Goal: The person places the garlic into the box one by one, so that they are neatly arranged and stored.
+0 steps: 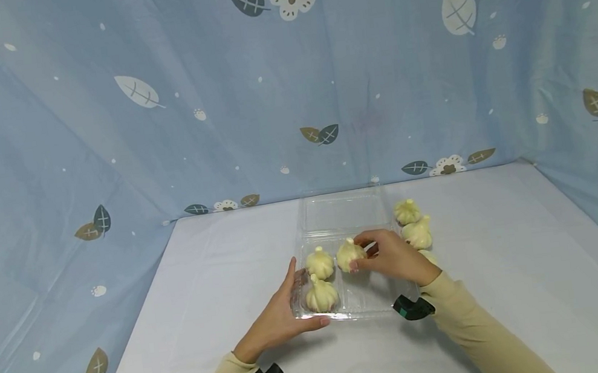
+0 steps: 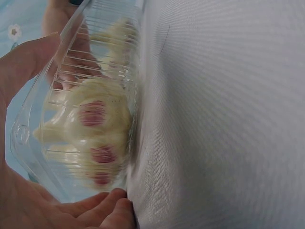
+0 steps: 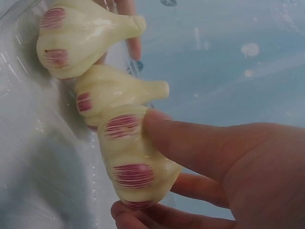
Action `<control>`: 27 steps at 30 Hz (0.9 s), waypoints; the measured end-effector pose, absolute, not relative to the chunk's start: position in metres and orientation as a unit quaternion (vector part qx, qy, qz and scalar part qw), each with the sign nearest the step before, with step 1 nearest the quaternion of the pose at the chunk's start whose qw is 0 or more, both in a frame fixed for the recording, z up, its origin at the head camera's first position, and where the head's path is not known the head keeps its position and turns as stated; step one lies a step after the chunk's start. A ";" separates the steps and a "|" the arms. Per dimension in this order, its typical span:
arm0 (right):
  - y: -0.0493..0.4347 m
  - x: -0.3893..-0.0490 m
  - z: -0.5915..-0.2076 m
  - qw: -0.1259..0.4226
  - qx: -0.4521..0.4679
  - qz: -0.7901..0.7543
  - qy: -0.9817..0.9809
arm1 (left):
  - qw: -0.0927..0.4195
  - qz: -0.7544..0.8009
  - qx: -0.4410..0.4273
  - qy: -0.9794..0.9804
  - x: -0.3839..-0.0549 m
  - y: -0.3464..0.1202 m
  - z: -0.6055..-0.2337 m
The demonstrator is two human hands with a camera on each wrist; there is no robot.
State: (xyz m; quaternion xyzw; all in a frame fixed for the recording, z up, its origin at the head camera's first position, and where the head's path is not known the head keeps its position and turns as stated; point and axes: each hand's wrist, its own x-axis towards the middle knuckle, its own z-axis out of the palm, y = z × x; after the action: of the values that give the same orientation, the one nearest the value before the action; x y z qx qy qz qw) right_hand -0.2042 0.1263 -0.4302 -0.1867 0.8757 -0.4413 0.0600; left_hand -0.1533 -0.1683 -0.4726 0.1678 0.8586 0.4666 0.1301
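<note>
White-clothed table (image 1: 220,274) before blue leafy curtain (image 1: 233,132), left hand (image 1: 277,317) wide round clear container (image 1: 368,298), right hand (image 1: 395,255) in pinch on garlic (image 1: 348,256)

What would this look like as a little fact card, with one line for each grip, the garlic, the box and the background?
Right grip: pinches one garlic bulb
Left grip: holds the near left corner of the clear box
Lid: open, at the far side
In left compartment: two bulbs
Right of box: at least three bulbs, one partly hidden
Background: blue cloth with leaves and flowers
</note>
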 end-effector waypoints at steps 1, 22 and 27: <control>0.126 -0.204 -0.430 0.062 -0.186 -0.439 0.877 | 0.130 0.467 0.168 0.859 -0.153 -0.168 -0.473; 0.122 -0.203 -0.431 0.077 -0.183 -0.425 0.883 | 0.132 0.468 0.171 0.857 -0.154 -0.169 -0.474; 0.122 -0.204 -0.432 0.080 -0.184 -0.421 0.885 | 0.133 0.466 0.169 0.858 -0.154 -0.169 -0.475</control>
State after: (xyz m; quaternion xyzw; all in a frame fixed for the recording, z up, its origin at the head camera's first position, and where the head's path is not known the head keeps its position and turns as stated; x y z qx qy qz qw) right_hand -0.2037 0.1218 -0.4319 -0.1845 0.8845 -0.4208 0.0803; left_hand -0.1539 -0.1689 -0.4746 0.1695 0.8582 0.4660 0.1332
